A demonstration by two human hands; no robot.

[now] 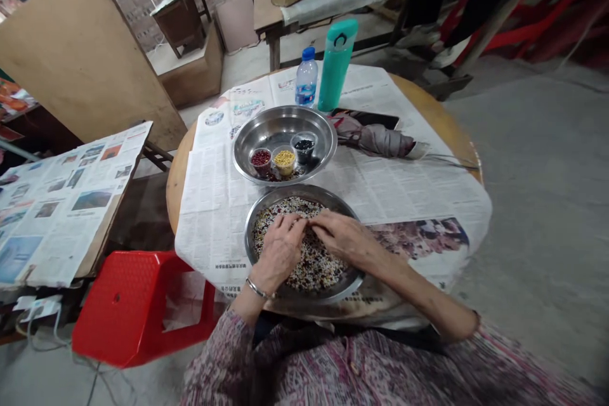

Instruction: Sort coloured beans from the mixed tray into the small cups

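Note:
A metal pan (261, 212) full of mixed beans sits at the near edge of the newspaper-covered round table (428, 108). Both my hands rest in it on the beans. My left hand (280, 247), with a bangle on the wrist, has its fingers curled and pinched at the tips. My right hand (340, 235) lies next to it, fingers drawn together, fingertips meeting those of the left near the pan's middle. What either pinch holds is too small to see. Behind stands a second metal pan (285, 120) with three small cups: red beans (261, 158), yellow beans (284, 158) and black beans (304, 146).
A water bottle (306, 79) and a teal flask (337, 63) stand at the table's far side, a folded umbrella (380, 138) to the right. A red plastic stool (137, 304) is at my left, beside a newspaper-covered board (61, 196).

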